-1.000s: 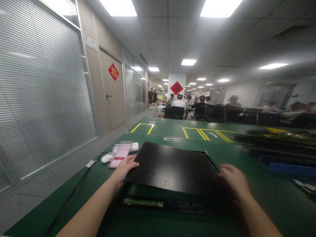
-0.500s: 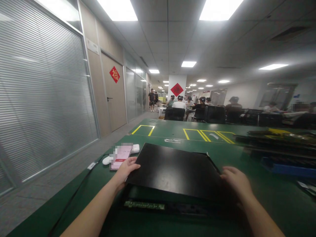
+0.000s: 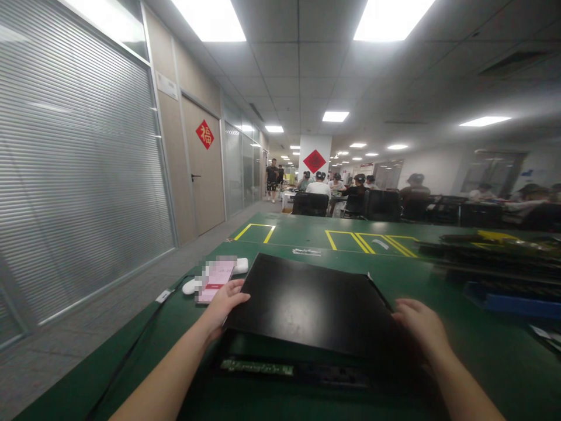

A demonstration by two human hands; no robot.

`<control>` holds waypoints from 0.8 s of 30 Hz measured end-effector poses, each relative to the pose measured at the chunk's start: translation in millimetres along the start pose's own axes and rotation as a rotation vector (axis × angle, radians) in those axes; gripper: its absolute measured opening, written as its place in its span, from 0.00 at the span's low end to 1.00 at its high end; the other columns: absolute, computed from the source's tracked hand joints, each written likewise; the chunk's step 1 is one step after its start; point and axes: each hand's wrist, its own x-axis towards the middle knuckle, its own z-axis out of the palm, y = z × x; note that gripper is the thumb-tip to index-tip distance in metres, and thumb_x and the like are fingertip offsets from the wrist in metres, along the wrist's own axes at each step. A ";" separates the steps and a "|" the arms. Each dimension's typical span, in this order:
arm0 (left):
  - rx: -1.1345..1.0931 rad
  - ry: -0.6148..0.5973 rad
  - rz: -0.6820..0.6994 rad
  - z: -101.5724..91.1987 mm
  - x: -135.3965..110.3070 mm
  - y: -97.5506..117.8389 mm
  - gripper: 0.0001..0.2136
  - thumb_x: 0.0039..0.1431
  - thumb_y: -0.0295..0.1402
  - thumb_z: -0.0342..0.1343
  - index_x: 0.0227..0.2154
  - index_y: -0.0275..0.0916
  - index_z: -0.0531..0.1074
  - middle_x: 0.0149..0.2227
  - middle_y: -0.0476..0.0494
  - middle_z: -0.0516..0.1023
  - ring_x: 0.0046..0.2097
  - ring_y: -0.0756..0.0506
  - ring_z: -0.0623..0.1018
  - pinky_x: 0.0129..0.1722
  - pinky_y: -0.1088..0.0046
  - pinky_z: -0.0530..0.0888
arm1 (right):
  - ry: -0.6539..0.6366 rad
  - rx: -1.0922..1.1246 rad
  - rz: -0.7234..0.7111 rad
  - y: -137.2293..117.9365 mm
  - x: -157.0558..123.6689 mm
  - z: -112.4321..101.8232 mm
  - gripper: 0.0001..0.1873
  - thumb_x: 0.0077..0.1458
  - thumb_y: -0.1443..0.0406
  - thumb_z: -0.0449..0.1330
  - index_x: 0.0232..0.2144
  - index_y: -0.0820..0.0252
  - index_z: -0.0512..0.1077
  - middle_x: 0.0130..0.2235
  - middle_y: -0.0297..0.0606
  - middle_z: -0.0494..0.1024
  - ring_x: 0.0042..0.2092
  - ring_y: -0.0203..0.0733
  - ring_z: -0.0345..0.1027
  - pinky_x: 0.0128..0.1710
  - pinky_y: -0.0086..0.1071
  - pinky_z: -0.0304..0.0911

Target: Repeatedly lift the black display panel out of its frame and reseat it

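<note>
A flat black rectangular panel [image 3: 307, 304], smooth and faintly shiny, is held tilted in front of me over the green table. On its left edge my left hand [image 3: 225, 304] is closed, thumb on the upper face and fingers partly hidden. At the right edge my right hand [image 3: 418, 321] is closed too, with its fingertips against the rim. Below the panel's near edge lies a dark strip [image 3: 333, 374] that carries a green circuit board [image 3: 256, 367]. How the strip joins the panel, if it does, I cannot tell.
A pink-screened phone [image 3: 214, 283] and a white rounded object [image 3: 190, 286] lie left, near a black cable [image 3: 135, 339]. A blurred stack of dark parts [image 3: 495, 257] and a blue tray [image 3: 508, 303] stand right. Yellow tape [image 3: 256, 225] marks the green tabletop [image 3: 298, 231]. People sit beyond.
The panel and both hands keep nearly the same place and grip. The view has shifted very slightly. A person in the far corridor has come a little nearer.
</note>
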 end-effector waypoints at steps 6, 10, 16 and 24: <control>0.005 0.002 -0.022 4.7 -4.4 4.5 0.29 0.33 0.29 0.72 0.41 0.37 0.68 0.36 0.41 0.82 0.35 0.42 0.82 0.35 0.68 0.76 | 0.010 0.019 -0.001 2.8 1.5 0.5 0.23 0.44 0.57 0.57 0.42 0.60 0.75 0.29 0.44 0.81 0.32 0.50 0.77 0.31 0.36 0.67; 0.013 0.052 -0.019 8.6 -6.2 7.8 0.28 0.31 0.27 0.71 0.40 0.37 0.69 0.35 0.43 0.82 0.32 0.43 0.81 0.33 0.70 0.76 | 0.019 0.021 0.005 -0.2 -2.2 -1.0 0.23 0.45 0.58 0.57 0.43 0.60 0.75 0.30 0.43 0.82 0.32 0.48 0.77 0.31 0.35 0.67; 0.043 0.040 -0.034 11.7 -10.0 13.6 0.25 0.35 0.25 0.68 0.40 0.36 0.69 0.34 0.43 0.83 0.30 0.45 0.81 0.29 0.73 0.76 | 0.037 0.002 -0.017 -6.7 -9.1 -2.0 0.24 0.45 0.60 0.56 0.45 0.61 0.75 0.29 0.42 0.81 0.33 0.47 0.77 0.32 0.34 0.66; 0.027 0.041 -0.031 15.2 -15.1 18.6 0.23 0.36 0.23 0.67 0.40 0.35 0.70 0.34 0.42 0.83 0.30 0.45 0.82 0.29 0.74 0.76 | 0.030 0.052 -0.027 -2.9 -5.1 0.0 0.24 0.45 0.59 0.56 0.44 0.63 0.75 0.29 0.44 0.81 0.33 0.48 0.77 0.31 0.34 0.66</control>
